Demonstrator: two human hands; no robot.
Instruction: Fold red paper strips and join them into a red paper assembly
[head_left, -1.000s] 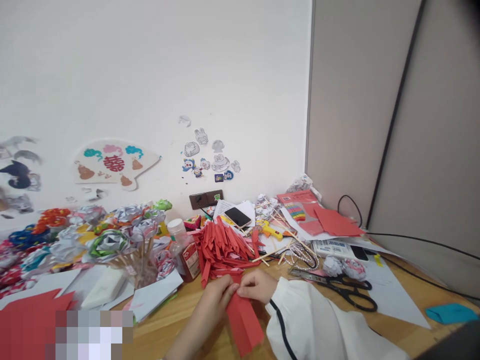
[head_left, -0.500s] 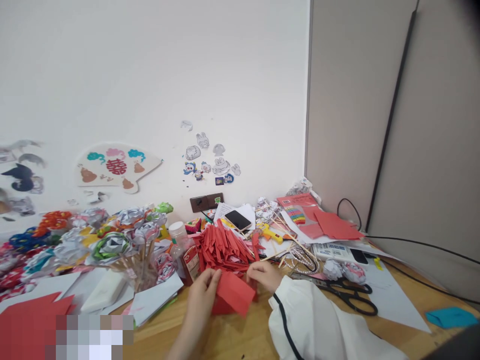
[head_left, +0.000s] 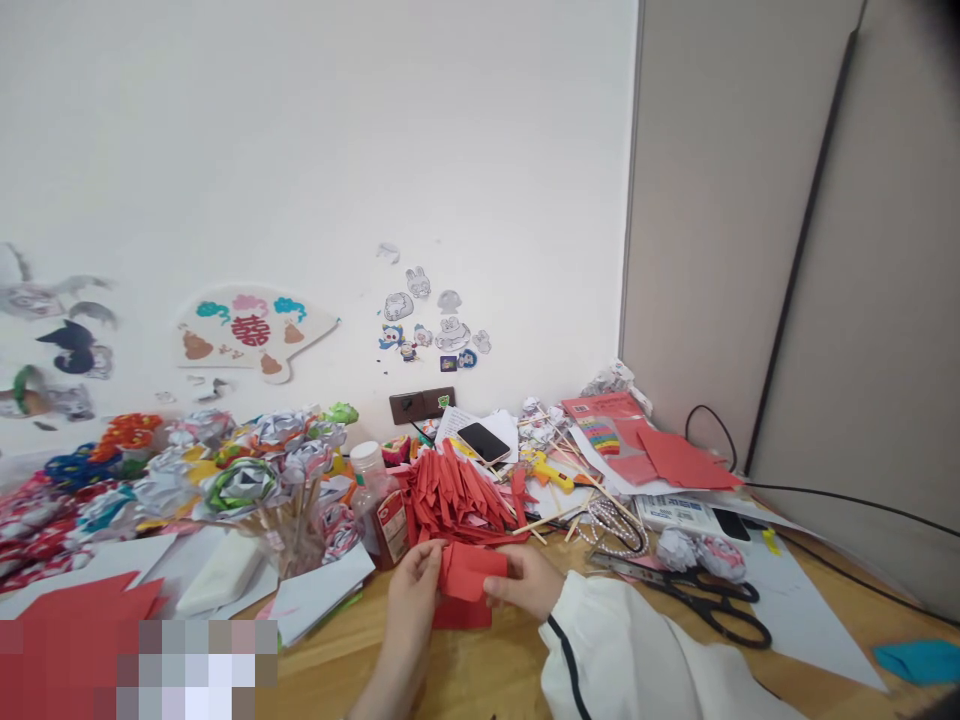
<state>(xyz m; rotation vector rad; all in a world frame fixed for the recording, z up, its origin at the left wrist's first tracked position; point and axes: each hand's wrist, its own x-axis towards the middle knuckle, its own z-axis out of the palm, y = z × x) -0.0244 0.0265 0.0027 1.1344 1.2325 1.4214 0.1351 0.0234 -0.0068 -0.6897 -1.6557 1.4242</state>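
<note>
A piece of red paper [head_left: 472, 572] is held between my two hands above the wooden tabletop, its near part bent over. My left hand [head_left: 416, 585] pinches its left edge with thumb and fingertips. On the right edge, my right hand [head_left: 531, 580] grips it, thumb in front and the fingers partly hidden behind. Another red sheet [head_left: 465, 614] shows just below the held paper; whether the two are joined I cannot tell. Right behind my hands lies a heap of folded red paper strips [head_left: 457, 495].
Black-handled scissors [head_left: 720, 605] lie right of my right sleeve. A clear bottle [head_left: 375, 510] stands behind my left hand, near paper flowers [head_left: 244, 487]. Farther back are a phone [head_left: 484, 442], a yellow glue gun [head_left: 551, 470], bead strings [head_left: 615, 525] and red sheets [head_left: 686, 458].
My right hand has closed on the paper's right edge, where before it was beside it. The paper's loose near corner has been bent up. The view has shifted slightly left.
</note>
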